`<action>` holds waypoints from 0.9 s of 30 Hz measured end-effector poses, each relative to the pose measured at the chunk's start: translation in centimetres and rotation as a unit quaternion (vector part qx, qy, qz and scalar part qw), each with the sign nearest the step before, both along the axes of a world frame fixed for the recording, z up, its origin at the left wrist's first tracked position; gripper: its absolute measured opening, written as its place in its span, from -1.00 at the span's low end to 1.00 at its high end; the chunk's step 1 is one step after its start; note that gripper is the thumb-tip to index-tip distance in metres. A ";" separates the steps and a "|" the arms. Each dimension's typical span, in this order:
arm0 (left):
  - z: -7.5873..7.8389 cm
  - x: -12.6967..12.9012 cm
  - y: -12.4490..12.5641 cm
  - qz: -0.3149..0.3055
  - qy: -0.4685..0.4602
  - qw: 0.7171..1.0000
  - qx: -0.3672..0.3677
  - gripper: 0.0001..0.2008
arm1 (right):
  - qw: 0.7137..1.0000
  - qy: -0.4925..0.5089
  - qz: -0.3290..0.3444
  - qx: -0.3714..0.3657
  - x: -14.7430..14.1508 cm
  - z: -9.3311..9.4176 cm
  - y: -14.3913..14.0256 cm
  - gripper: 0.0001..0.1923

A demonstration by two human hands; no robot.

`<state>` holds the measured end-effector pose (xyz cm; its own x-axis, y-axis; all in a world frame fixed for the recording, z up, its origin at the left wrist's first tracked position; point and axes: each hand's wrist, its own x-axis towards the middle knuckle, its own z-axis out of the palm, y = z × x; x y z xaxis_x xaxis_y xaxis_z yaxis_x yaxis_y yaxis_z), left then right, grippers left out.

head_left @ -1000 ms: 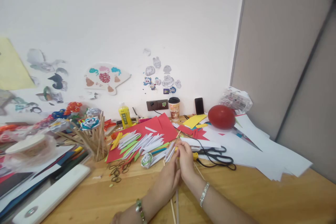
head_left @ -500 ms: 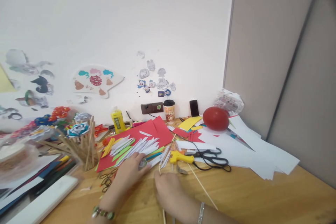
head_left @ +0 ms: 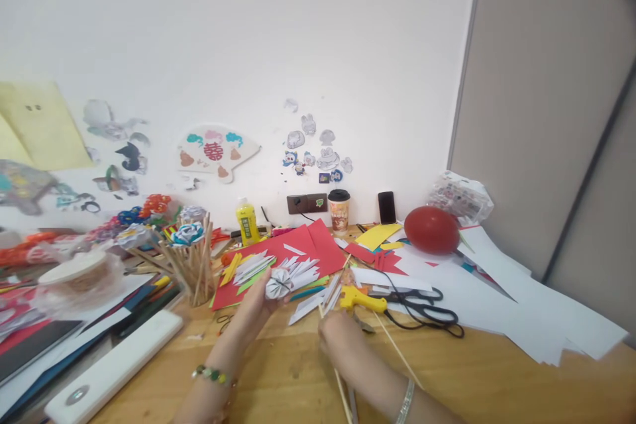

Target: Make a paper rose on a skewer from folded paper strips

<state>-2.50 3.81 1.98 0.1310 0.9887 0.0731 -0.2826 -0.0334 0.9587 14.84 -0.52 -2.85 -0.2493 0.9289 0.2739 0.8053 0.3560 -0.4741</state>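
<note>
My left hand (head_left: 263,295) is closed around a round, white folded-paper piece (head_left: 279,283) with dark lines on its face, held up in front of the paper strips. My right hand (head_left: 340,334) is closed on a thin wooden stick (head_left: 342,396), whose tip shows above the fingers and whose lower end runs toward the front of the table; the fingertips are partly hidden. Just beyond the right hand lies a yellow glue gun (head_left: 365,300) with a black cord. White folded paper strips (head_left: 303,273) lie on red paper (head_left: 325,248) behind the left hand.
Black scissors (head_left: 437,311) and white sheets (head_left: 501,305) lie to the right, near a red balloon (head_left: 431,230). A cup (head_left: 340,212), a yellow bottle (head_left: 247,222) and a phone (head_left: 386,207) stand by the wall. Sticks with paper flowers (head_left: 191,265) stand at left.
My left hand has raised the round paper piece off the table and turned its face toward me. My right hand keeps hold of the stick. The view has swung left.
</note>
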 end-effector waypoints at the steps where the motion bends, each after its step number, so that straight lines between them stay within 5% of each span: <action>1: 0.2 0.2 -0.3 -0.012 -0.032 0.999 -0.006 -0.63 | 1.000 0.000 -0.001 0.005 0.4 0.6 -0.1 -0.77; 5: 0.6 0.6 -1.1 -0.041 -0.105 0.994 -0.011 -0.66 | 0.995 0.077 -0.002 0.066 1.8 3.2 -0.8 -0.80; 11: 0.2 0.7 -1.2 -0.069 -0.113 0.991 0.037 -0.58 | 0.956 0.248 0.097 0.126 2.5 5.2 -2.3 -0.64; 18: 0.8 0.7 -1.8 -0.045 -0.113 0.988 0.094 -0.61 | 0.920 0.103 0.127 0.355 3.0 5.5 -2.8 -0.62; 27: 0.8 0.5 -1.7 0.004 -0.045 0.992 0.114 -0.54 | 0.914 0.020 0.097 0.392 3.0 5.3 -2.7 -0.60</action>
<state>-1.98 2.16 2.83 0.1057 0.9460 0.3063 -0.3649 -0.2497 0.8970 17.80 -3.18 2.48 -0.3630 0.3816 0.8501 0.6784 0.7336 -0.0396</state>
